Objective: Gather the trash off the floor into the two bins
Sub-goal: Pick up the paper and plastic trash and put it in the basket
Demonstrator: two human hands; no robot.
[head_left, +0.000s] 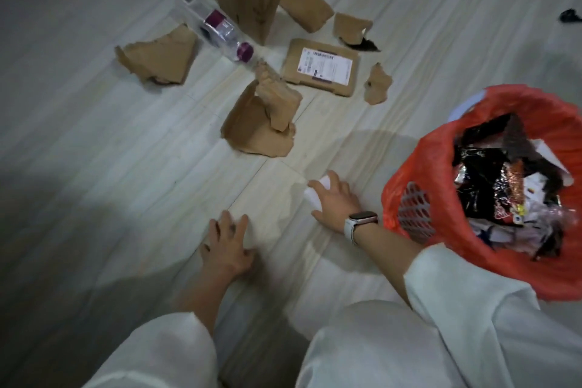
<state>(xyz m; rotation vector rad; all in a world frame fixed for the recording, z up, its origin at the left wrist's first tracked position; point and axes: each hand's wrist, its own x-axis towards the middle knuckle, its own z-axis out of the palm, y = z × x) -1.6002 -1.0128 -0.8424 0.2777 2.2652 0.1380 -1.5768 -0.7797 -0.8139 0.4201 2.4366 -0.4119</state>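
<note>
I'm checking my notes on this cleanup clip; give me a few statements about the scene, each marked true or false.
1. The bin is lined with a red bag. True.
2. The plastic bottle is already in the bin. False: it lies on the floor among cardboard pieces.
3. The right hand grips a white scrap on the floor. True.
4. The left hand holds cardboard. False: it rests spread on the floor, holding nothing.
5. The labelled box stands upright. False: it lies flat.
</note>
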